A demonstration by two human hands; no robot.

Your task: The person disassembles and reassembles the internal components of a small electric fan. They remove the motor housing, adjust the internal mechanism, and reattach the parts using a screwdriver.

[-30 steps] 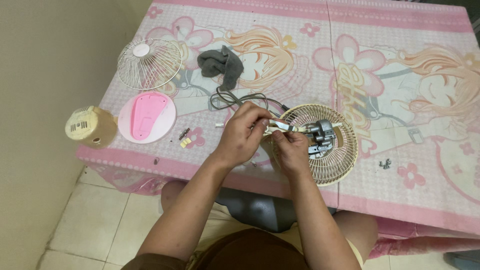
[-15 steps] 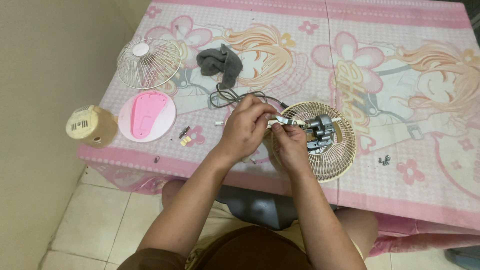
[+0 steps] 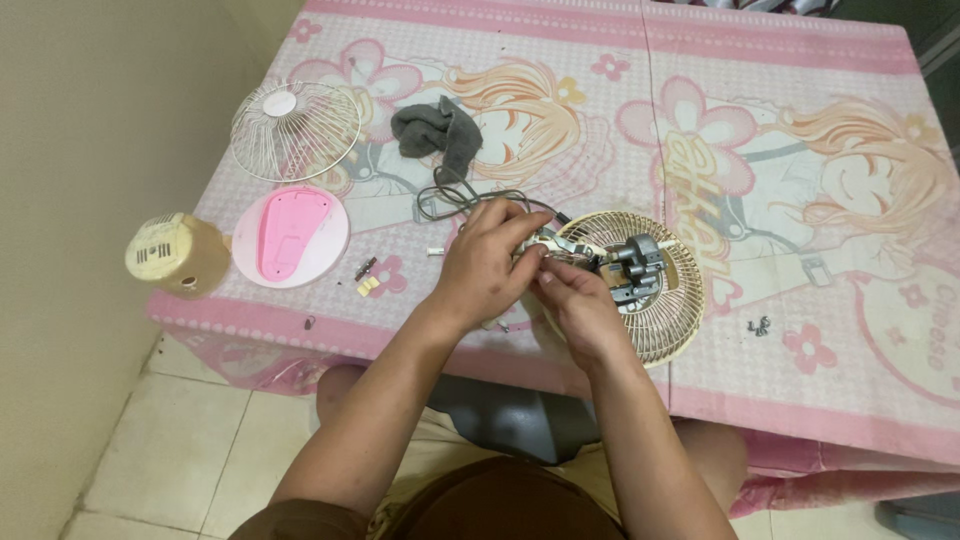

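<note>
Both hands meet over the cream rear fan grille (image 3: 668, 325) at the table's (image 3: 800, 180) near edge. Left hand (image 3: 487, 268) and right hand (image 3: 578, 300) pinch small parts beside the grey motor (image 3: 632, 270), fingers clenched.

You are working with both forearms bare to above the elbow, no sleeves reaching into view. Your left hand (image 3: 487, 268) and right hand (image 3: 580, 305) are wearing no gloves, rings or watch. You are wearing a dark brown top at the chest and light tan shorts over your thighs.
</note>
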